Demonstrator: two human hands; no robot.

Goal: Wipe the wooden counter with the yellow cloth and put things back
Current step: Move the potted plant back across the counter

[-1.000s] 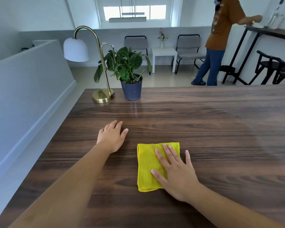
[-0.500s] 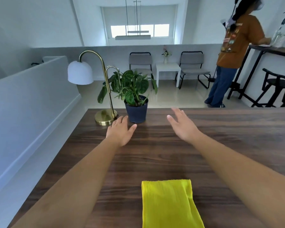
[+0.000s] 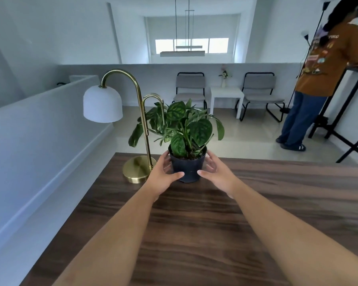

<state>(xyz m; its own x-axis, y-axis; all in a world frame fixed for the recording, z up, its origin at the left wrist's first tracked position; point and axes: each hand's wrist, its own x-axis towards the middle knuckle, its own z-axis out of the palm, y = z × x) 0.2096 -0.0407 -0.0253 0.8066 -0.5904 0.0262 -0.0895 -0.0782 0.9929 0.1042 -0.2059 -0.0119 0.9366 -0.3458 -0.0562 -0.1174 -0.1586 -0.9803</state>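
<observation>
A green leafy plant in a dark blue pot [image 3: 189,166] stands near the far left corner of the dark wooden counter [image 3: 256,213]. My left hand [image 3: 163,174] wraps the pot's left side, thumb across its front. My right hand [image 3: 215,172] wraps the right side in the same way. The pot rests on the counter between both palms. The yellow cloth is out of view below the frame.
A brass lamp [image 3: 140,169] with a white dome shade [image 3: 102,105] stands just left of the pot, its base close to my left hand. The counter's far edge runs right behind the pot. A person [image 3: 322,79] stands at a high table far right.
Both hands have left the cloth, reached forward and closed around the plant pot. My view has tilted up, so the yellow cloth has dropped out of the frame.
</observation>
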